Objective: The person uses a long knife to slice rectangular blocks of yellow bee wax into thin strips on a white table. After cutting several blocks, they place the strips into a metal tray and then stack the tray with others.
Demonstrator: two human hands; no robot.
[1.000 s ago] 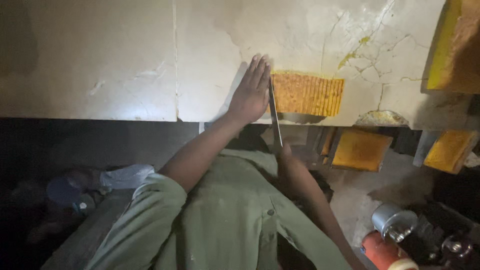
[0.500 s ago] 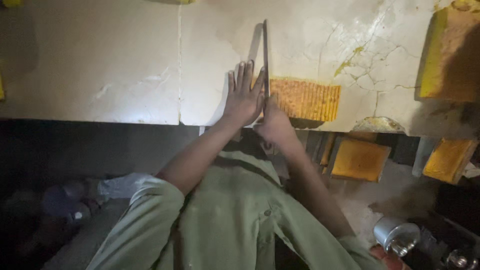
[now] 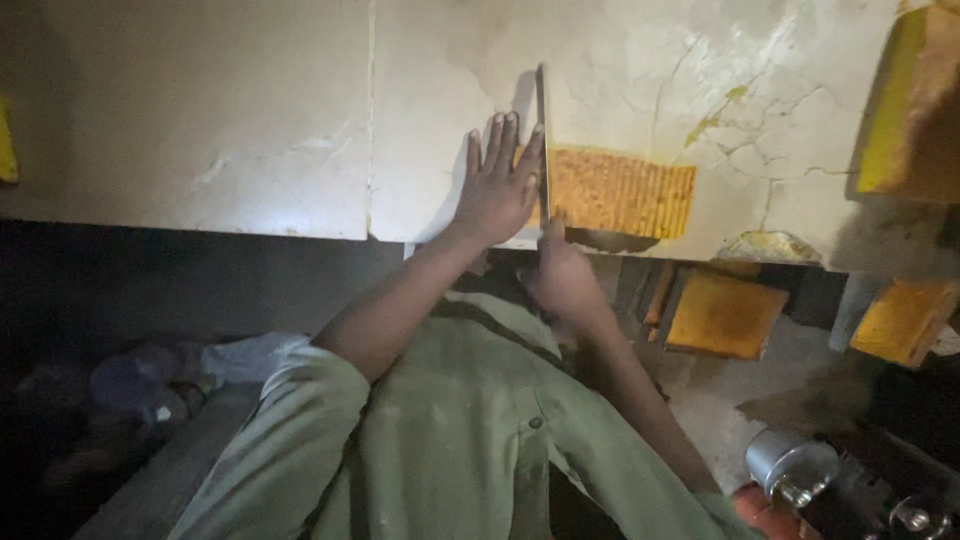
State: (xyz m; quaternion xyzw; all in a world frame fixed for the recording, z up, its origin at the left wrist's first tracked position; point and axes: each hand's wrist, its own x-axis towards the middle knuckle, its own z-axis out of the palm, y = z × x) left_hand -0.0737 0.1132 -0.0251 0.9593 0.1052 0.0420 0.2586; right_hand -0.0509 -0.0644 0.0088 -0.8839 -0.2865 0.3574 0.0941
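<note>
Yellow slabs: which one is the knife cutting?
The ribbed orange-yellow slab on the pale counter, right beside the flat left hand. The knife, gripped by the right hand, runs along its left edge; the other slabs lie untouched, lower and farther right.

dim sweet-making workshop, cracked stone slab [image 3: 250,130], ridged orange slab [image 3: 620,190], yellow blocks [image 3: 725,315], metal cans [image 3: 790,470] on floor

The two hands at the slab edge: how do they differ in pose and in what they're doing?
The left hand lies flat on the pale cracked slab, fingers spread and pointing away, holding nothing. The right hand sits lower, at the slab's near edge, closed around the handle of a long thin blade that stands on edge. The left hand is well lit; the right is mostly in shadow. Both flank the blade, beside the ridged orange block.
</note>
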